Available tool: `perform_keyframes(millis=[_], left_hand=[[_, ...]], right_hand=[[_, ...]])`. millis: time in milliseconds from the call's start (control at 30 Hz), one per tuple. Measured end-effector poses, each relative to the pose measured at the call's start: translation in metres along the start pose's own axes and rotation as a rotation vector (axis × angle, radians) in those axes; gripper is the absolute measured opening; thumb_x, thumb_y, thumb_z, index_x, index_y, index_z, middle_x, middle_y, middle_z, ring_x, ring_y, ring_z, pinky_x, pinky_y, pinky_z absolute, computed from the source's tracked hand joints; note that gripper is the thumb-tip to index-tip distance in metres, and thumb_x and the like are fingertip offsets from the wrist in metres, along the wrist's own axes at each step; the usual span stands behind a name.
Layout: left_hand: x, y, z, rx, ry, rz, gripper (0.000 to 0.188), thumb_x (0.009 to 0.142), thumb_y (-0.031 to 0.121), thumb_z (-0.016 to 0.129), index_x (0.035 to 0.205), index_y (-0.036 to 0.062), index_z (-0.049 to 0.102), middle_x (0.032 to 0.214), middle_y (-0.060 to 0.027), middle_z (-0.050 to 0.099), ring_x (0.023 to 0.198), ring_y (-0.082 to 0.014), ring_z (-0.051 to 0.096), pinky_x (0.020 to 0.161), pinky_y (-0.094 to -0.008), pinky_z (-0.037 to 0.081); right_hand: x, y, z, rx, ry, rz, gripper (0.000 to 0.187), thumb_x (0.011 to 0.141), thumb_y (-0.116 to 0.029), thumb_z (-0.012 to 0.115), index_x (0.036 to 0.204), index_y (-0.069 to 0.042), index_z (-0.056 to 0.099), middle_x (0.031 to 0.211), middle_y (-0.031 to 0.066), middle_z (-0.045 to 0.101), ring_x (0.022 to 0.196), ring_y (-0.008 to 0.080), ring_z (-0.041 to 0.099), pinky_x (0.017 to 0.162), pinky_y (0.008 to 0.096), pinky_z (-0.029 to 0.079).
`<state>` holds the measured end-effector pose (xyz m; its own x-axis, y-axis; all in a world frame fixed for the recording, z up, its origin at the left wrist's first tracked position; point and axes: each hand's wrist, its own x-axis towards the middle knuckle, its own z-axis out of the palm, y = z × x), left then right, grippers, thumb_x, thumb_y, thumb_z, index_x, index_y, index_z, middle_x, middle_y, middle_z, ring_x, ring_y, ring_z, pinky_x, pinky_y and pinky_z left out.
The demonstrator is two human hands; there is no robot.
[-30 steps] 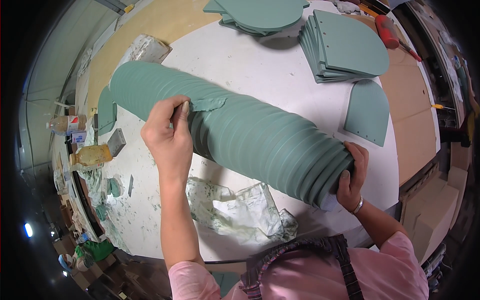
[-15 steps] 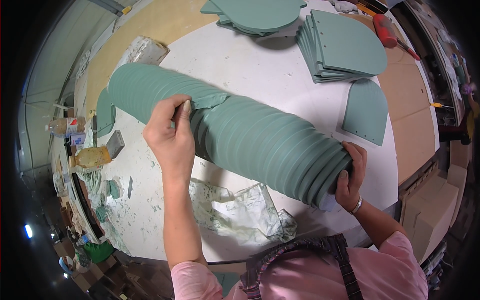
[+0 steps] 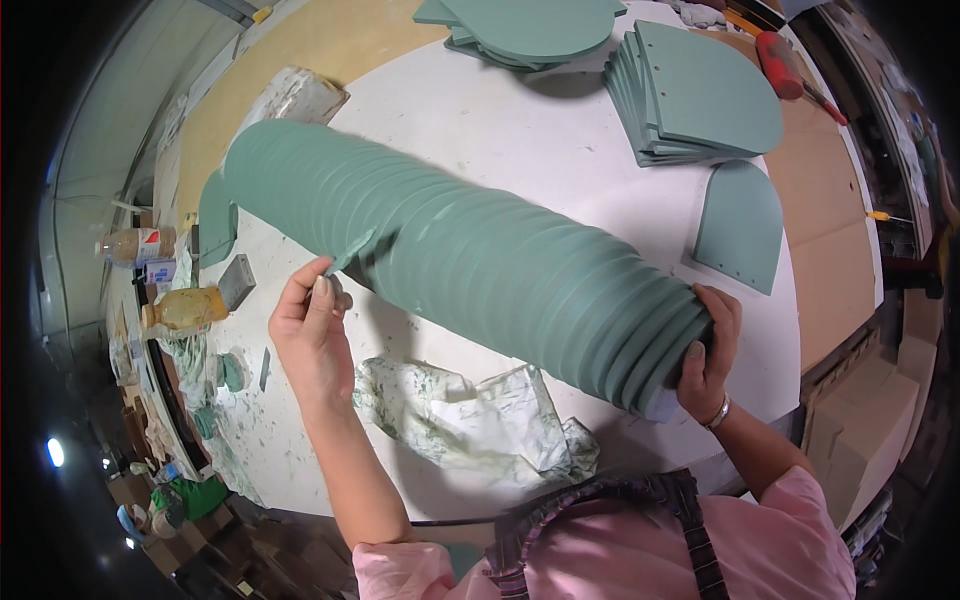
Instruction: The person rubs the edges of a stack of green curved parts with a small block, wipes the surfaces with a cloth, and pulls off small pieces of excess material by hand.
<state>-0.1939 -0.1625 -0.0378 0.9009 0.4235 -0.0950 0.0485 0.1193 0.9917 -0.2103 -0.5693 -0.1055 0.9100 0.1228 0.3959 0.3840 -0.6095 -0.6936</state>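
Across the white tabletop (image 3: 550, 150), from ten o'clock to four, lies a long row of green arched panels (image 3: 460, 250), packed face to face; from where I stand, the step looks like going over their curved edges by hand. The left hand (image 3: 315, 345), near nine o'clock, its forearm rising from seven, has thumb and finger pinched narrow on a thin green scrap (image 3: 352, 252). The right hand (image 3: 716, 375) curls round the four-o'clock end. The next move seems to call for that steady brace and a light pinch.
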Motion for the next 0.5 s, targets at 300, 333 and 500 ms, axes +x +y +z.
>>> perform_keyframes(millis=[300, 333, 500], left_hand=[[-0.030, -0.021, -0.018, 0.125, 0.161, 0.070, 0.017, 0.098, 0.009, 0.061, 0.107, -0.0045, 0.066, 0.085, -0.0061, 0.066, 0.072, -0.0111, 0.054, 0.070, -0.0243, 0.045], [-0.033, -0.024, -0.019, 0.116, 0.146, 0.079, 0.016, 0.099, 0.008, 0.061, 0.107, -0.0039, 0.066, 0.085, -0.0067, 0.065, 0.074, -0.0118, 0.055, 0.070, -0.0253, 0.046], [-0.048, -0.032, -0.021, 0.282, 0.215, 0.152, 0.009, 0.100, 0.007, 0.056, 0.102, -0.0008, 0.061, 0.082, -0.0046, 0.064, 0.072, -0.0101, 0.056, 0.069, -0.0244, 0.046]], right_hand=[[-0.003, 0.001, 0.002, 0.000, -0.017, -0.020, 0.050, 0.096, -0.030, 0.044, 0.130, 0.007, 0.050, 0.125, 0.0247, 0.054, 0.114, 0.0373, 0.051, 0.101, 0.0464, 0.038], [-0.003, 0.001, 0.002, -0.005, -0.028, -0.020, 0.049, 0.099, -0.030, 0.041, 0.130, 0.007, 0.049, 0.127, 0.0239, 0.053, 0.116, 0.0358, 0.050, 0.103, 0.0457, 0.036], [-0.007, 0.005, 0.008, 0.033, -0.010, -0.010, 0.051, 0.097, -0.032, 0.044, 0.129, 0.008, 0.050, 0.124, 0.0244, 0.054, 0.112, 0.0372, 0.051, 0.100, 0.0454, 0.038]])
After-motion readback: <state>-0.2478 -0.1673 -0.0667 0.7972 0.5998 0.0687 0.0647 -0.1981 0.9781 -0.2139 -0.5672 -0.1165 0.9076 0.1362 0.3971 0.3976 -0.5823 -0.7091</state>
